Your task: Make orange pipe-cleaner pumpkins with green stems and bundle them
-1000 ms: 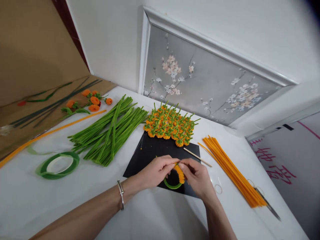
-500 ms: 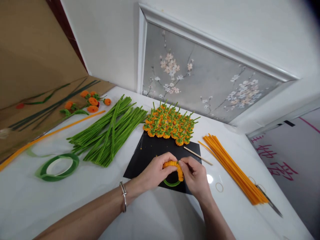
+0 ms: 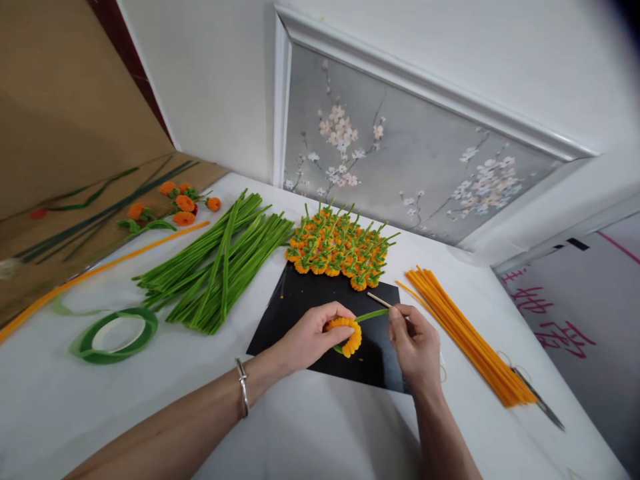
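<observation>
My left hand (image 3: 313, 337) is closed around a curled orange chenille-stem flower piece (image 3: 351, 339), its ridged edge showing past the thumb. From the top of that piece a green chenille stem (image 3: 373, 314) runs right to my right hand (image 3: 413, 343), whose thumb and fingers pinch its end. Both hands are above a black mat (image 3: 295, 303). At the mat's far edge stands a cluster of orange flower heads (image 3: 340, 247) with green stems pointing up. A thin wooden stick (image 3: 379, 300) lies partly behind my right hand.
Left are bundled green chenille stems (image 3: 225, 267), a roll of green tape (image 3: 117, 337) and finished orange flowers (image 3: 184, 203). Orange chenille stems (image 3: 470, 340) lie right, with scissors (image 3: 545, 403) partly under them. A framed floral panel (image 3: 400, 147) is on the wall behind.
My right hand has moved right, away from the left, drawing the green stem out straight. The green loop below the orange piece has shrunk, and the orange piece is more tightly curled.
</observation>
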Tool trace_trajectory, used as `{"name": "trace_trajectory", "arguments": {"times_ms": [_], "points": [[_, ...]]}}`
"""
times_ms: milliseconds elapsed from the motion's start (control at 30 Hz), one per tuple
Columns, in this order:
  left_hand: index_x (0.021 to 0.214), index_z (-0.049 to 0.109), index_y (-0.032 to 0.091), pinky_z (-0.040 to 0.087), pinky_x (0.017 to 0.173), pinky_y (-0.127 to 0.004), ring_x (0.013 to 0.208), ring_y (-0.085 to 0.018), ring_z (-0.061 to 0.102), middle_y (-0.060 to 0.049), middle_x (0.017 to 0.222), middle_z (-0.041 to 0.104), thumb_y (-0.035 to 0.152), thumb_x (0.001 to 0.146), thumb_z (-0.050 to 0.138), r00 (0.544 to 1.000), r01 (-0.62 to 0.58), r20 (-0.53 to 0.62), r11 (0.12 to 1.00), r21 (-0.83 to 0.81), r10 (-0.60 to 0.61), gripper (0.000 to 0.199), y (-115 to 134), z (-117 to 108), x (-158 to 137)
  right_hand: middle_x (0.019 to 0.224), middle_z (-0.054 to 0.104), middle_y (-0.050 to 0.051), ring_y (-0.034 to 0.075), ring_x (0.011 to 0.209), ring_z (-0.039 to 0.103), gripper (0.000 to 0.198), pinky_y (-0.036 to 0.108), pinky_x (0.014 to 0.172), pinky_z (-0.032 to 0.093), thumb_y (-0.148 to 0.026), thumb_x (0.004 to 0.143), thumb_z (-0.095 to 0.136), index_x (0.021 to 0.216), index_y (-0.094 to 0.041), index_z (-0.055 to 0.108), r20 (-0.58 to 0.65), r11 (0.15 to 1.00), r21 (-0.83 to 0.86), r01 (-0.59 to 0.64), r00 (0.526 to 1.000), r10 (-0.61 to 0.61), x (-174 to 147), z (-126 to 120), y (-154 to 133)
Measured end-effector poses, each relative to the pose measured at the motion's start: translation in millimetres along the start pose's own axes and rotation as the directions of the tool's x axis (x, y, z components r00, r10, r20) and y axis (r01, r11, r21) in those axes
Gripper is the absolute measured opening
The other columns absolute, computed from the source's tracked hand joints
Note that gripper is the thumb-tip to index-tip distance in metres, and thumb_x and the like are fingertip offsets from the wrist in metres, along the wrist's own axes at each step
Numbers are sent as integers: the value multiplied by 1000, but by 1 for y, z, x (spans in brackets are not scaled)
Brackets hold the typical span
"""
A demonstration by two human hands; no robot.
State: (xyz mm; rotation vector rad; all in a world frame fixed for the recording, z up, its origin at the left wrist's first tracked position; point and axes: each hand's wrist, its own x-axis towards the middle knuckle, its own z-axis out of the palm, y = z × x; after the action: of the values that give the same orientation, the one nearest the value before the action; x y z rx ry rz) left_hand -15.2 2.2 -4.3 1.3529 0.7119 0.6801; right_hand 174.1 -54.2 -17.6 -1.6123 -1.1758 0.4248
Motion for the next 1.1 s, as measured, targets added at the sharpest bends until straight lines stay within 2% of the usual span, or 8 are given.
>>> {"name": "trace_trajectory", "arguments": {"times_ms": [233,400,467,533,633,767,900,1100], "points": [[102,67,16,19,39,-20,42,-4,26,4,61,49,39,83,59,994,91,70,993,-80,-86,30,2,1,-1,50,47,-5,10,42,42,30,22,39,34,-46,86,57,79,-17,60,-76,1000,8,15,997,-14,4,-11,3],[113,66,17,21,39,-18,44,-7,30,4,56,46,37,87,53,994,81,77,997,-7,-81,36,-7,-4,0,62,57,0,15,54,55,24,26,48,45,-39,91,51,85,-18,61,-45,977,-147,152,986,-160,8,-20,4],[111,68,17,32,44,-19,53,-10,43,-2,67,59,34,87,53,999,21,34,997,73,-23,33,-11,-7,2,92,66,10,23,86,63,22,35,69,52,-35,91,50,95,-18,63,26,880,-319,353,931,-364,7,-20,-2],[109,70,19,42,57,-22,70,-14,54,-6,86,68,30,86,56,999,-38,6,990,133,38,30,-14,-9,4,121,60,14,31,117,52,26,49,91,44,-33,90,53,110,-20,62,130,706,-486,515,842,-524,4,-17,-10],[113,68,19,44,61,-22,74,-15,56,-5,89,68,30,85,56,999,-32,44,992,124,26,33,-12,-8,4,117,64,12,32,117,53,28,51,97,37,-28,90,54,117,-23,62,327,558,-551,621,776,-540,-3,-6,-16],[125,58,17,32,46,-19,51,-7,44,-3,80,62,44,90,49,986,145,86,989,-24,-142,46,-4,-10,3,82,69,6,17,72,65,24,29,69,50,-19,95,41,102,-17,64,430,696,-377,611,781,-453,-7,2,-5],[118,59,13,37,45,-20,53,-7,51,-12,100,64,57,89,42,961,276,67,954,-115,-270,55,2,-22,3,83,69,6,16,69,66,25,24,60,51,-22,95,42,102,-17,65,335,755,-390,527,845,-416,-6,-1,5],[78,65,13,36,44,-18,44,-6,44,-1,62,63,39,82,61,955,233,156,964,127,-252,27,0,-29,4,83,71,6,16,68,68,26,24,59,49,-23,95,43,105,-17,66,280,757,-450,474,880,-385,-7,-4,2]]}}
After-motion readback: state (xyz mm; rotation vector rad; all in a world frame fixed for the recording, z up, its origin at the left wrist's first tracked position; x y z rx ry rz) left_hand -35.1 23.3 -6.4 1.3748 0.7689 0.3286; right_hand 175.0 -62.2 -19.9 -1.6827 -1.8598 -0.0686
